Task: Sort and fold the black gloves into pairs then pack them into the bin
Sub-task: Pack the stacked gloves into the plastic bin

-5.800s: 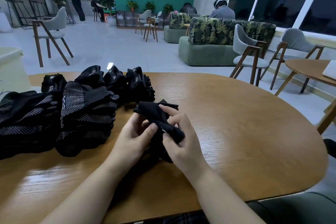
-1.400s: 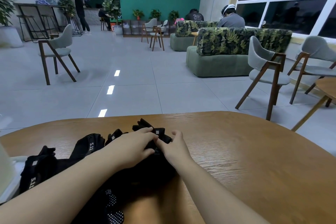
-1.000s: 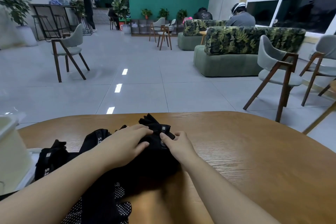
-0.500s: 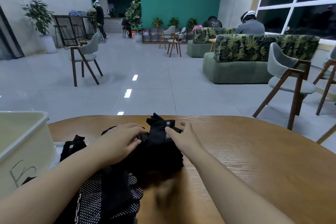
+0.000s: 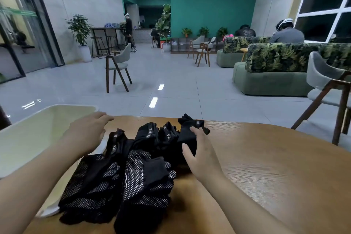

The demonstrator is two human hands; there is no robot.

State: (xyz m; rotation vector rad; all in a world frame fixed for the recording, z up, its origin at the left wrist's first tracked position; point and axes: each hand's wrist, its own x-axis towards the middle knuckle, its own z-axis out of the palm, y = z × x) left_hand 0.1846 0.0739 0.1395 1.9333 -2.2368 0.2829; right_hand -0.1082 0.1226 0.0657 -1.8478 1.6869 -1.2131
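Note:
Black gloves lie on the round wooden table. A pile of white-dotted gloves sits nearest me. Behind it stands a row of folded pairs with 5.11 labels. At the right end of that row is a folded pair; my right hand rests against it with thumb and straight fingers spread on its side. My left hand hovers open, holding nothing, fingers pointing at the far corner of the cream bin. The bin stands at the table's left edge, and the part of its inside that shows holds no gloves.
The right half of the table is bare wood. Beyond the table lie a grey tiled floor, a wooden chair, green sofas and another chair at the right. People sit and stand far off.
Both hands set the folded pair down at the right end of the row. My left hand has since lifted off it and swung left toward the bin. My view turned left, showing more of the bin.

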